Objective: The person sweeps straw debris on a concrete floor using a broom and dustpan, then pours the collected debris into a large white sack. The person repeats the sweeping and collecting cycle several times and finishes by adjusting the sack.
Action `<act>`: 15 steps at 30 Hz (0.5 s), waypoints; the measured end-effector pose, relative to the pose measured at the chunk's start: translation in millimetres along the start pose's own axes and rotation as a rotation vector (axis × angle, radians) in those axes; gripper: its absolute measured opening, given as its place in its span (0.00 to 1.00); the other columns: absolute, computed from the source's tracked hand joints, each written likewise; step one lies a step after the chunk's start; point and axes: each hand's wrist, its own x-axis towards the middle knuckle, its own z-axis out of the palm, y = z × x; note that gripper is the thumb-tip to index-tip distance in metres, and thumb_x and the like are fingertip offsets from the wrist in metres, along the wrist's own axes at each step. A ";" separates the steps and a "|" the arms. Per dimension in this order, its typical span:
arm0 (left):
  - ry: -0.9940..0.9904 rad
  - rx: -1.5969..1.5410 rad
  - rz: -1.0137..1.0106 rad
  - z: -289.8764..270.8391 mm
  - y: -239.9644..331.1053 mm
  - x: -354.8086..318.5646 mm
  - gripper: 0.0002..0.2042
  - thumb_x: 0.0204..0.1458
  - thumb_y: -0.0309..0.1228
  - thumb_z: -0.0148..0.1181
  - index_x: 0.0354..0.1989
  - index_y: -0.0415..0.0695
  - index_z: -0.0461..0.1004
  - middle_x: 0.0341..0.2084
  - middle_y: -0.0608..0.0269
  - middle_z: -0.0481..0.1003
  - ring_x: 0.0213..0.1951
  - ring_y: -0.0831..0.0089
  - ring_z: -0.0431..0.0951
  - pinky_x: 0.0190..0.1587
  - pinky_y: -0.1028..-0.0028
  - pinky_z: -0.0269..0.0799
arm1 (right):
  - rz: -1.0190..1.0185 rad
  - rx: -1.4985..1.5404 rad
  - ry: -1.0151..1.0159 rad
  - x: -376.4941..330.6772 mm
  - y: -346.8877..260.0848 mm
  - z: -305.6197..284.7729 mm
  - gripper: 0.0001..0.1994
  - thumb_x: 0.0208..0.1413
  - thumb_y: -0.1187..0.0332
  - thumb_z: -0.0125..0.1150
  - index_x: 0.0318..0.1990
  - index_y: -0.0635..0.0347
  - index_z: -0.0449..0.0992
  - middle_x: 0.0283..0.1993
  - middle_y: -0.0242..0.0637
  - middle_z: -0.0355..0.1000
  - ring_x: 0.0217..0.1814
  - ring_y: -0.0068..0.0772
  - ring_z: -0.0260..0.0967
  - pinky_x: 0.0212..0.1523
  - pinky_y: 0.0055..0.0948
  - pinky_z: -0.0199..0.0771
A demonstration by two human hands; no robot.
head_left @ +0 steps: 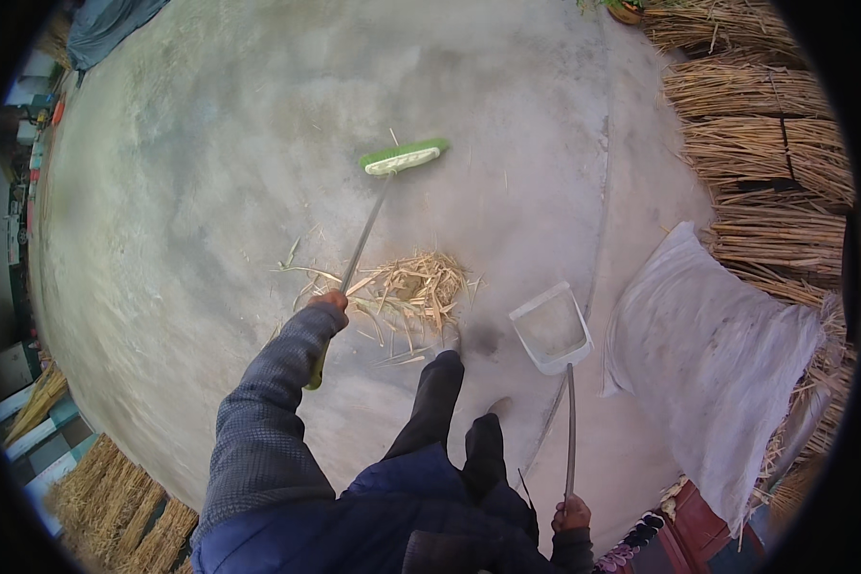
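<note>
My left hand [332, 302] is closed round the handle of a broom, whose green and white head [404, 158] lies out ahead on the concrete floor. Below the broom's shaft, a loose heap of straw [421, 287] lies by my foot, with stray stalks scattered to its left. Down at the lower right, my right hand [571, 514] grips the long grey handle of a white dustpan [551, 330]. The pan stands to the right of the straw, apart from it, and no straw pile shows in it.
Bundles of dry reeds [761, 143] are stacked along the right side. A pale cloth sheet [703, 354] drapes over part of them. More straw bundles [115, 507] lie at the lower left, and a grey-blue cover [110, 33] sits at the far left. A seam [603, 163] runs along the floor.
</note>
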 end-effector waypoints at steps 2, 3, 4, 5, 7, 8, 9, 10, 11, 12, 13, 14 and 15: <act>-0.050 -0.051 -0.066 21.5 -6.3 -53.7 0.12 0.38 0.32 0.50 0.31 0.42 0.70 0.34 0.47 0.72 0.41 0.53 0.72 0.44 0.64 0.68 | 0.070 0.101 -0.049 0.9 4.7 -1.0 0.09 0.53 0.64 0.49 0.35 0.60 0.66 0.20 0.33 0.63 0.09 0.21 0.53 0.06 0.21 0.52; -0.038 -0.085 -0.039 24.6 -13.3 -76.8 0.12 0.37 0.33 0.51 0.31 0.42 0.70 0.33 0.47 0.73 0.40 0.53 0.73 0.43 0.64 0.68 | 0.123 0.163 -0.097 4.0 8.0 -2.6 0.09 0.53 0.63 0.50 0.35 0.60 0.66 0.21 0.33 0.64 0.10 0.21 0.53 0.07 0.21 0.52; -0.029 -0.126 -0.032 23.1 -19.5 -95.6 0.12 0.36 0.34 0.51 0.30 0.42 0.70 0.31 0.48 0.73 0.39 0.53 0.73 0.42 0.63 0.69 | 0.174 0.230 -0.141 7.7 12.6 -4.9 0.10 0.53 0.62 0.50 0.35 0.59 0.67 0.22 0.33 0.64 0.11 0.22 0.54 0.07 0.22 0.53; -0.043 -0.140 -0.015 20.5 -24.1 -113.0 0.13 0.36 0.35 0.52 0.30 0.42 0.70 0.30 0.47 0.73 0.37 0.52 0.73 0.41 0.63 0.69 | 0.208 0.282 -0.178 10.9 18.4 -8.1 0.10 0.53 0.61 0.50 0.35 0.59 0.67 0.22 0.33 0.64 0.11 0.22 0.54 0.08 0.21 0.53; -0.033 -0.167 0.025 14.8 -25.7 -139.8 0.13 0.34 0.35 0.54 0.28 0.42 0.69 0.26 0.47 0.73 0.34 0.52 0.74 0.37 0.61 0.69 | 0.279 0.392 -0.244 19.4 29.5 -17.0 0.11 0.53 0.60 0.50 0.36 0.58 0.67 0.22 0.33 0.64 0.12 0.22 0.54 0.09 0.21 0.53; 0.013 -0.137 0.053 8.1 -21.9 -140.5 0.12 0.34 0.35 0.53 0.27 0.42 0.69 0.26 0.47 0.73 0.34 0.52 0.74 0.37 0.61 0.69 | 0.286 0.423 -0.279 21.9 37.2 -21.3 0.11 0.53 0.60 0.50 0.36 0.58 0.67 0.22 0.33 0.65 0.12 0.22 0.54 0.09 0.21 0.53; 0.060 -0.105 0.066 0.0 -16.6 -137.7 0.11 0.35 0.35 0.53 0.26 0.42 0.69 0.25 0.48 0.73 0.33 0.52 0.74 0.37 0.61 0.69 | 0.295 0.459 -0.307 24.9 43.7 -24.7 0.11 0.53 0.60 0.50 0.36 0.58 0.67 0.22 0.33 0.65 0.13 0.21 0.55 0.09 0.21 0.54; 0.102 -0.073 0.073 -7.2 -9.3 -131.6 0.10 0.35 0.35 0.52 0.26 0.42 0.69 0.25 0.48 0.73 0.32 0.52 0.74 0.36 0.62 0.70 | 0.307 0.495 -0.331 27.6 49.8 -27.5 0.11 0.53 0.60 0.49 0.36 0.58 0.67 0.23 0.33 0.65 0.13 0.21 0.55 0.09 0.21 0.54; 0.145 -0.039 0.080 -18.4 0.5 -112.8 0.09 0.36 0.33 0.51 0.25 0.41 0.68 0.23 0.47 0.73 0.30 0.51 0.74 0.34 0.60 0.70 | 0.309 0.490 -0.315 29.9 55.8 -29.2 0.11 0.53 0.60 0.49 0.36 0.58 0.67 0.23 0.33 0.65 0.13 0.21 0.55 0.09 0.21 0.54; 0.173 -0.013 0.087 -31.8 10.9 -89.2 0.10 0.36 0.31 0.49 0.26 0.39 0.68 0.24 0.46 0.73 0.31 0.51 0.74 0.34 0.60 0.70 | 0.311 0.489 -0.295 32.1 60.7 -29.7 0.11 0.54 0.61 0.48 0.36 0.58 0.67 0.23 0.33 0.65 0.13 0.21 0.55 0.09 0.21 0.54; 0.214 0.043 0.155 -47.2 23.3 -62.0 0.10 0.36 0.30 0.49 0.28 0.39 0.68 0.24 0.45 0.73 0.31 0.50 0.74 0.35 0.61 0.70 | 0.313 0.486 -0.257 34.2 63.9 -30.6 0.10 0.54 0.61 0.48 0.36 0.58 0.67 0.23 0.33 0.65 0.13 0.21 0.55 0.09 0.21 0.53; 0.245 0.087 0.132 -61.3 38.7 -31.2 0.11 0.37 0.29 0.48 0.30 0.38 0.68 0.25 0.45 0.73 0.32 0.50 0.75 0.36 0.61 0.70 | 0.307 0.471 -0.237 34.5 67.0 -31.2 0.10 0.54 0.61 0.47 0.36 0.58 0.67 0.23 0.33 0.64 0.13 0.21 0.54 0.09 0.21 0.53; 0.255 0.105 0.149 -74.9 55.4 -0.7 0.11 0.38 0.29 0.48 0.30 0.38 0.69 0.26 0.45 0.73 0.33 0.50 0.75 0.38 0.62 0.70 | 0.300 0.450 -0.200 35.0 68.6 -31.9 0.10 0.54 0.62 0.47 0.36 0.58 0.67 0.23 0.33 0.64 0.13 0.21 0.54 0.09 0.21 0.53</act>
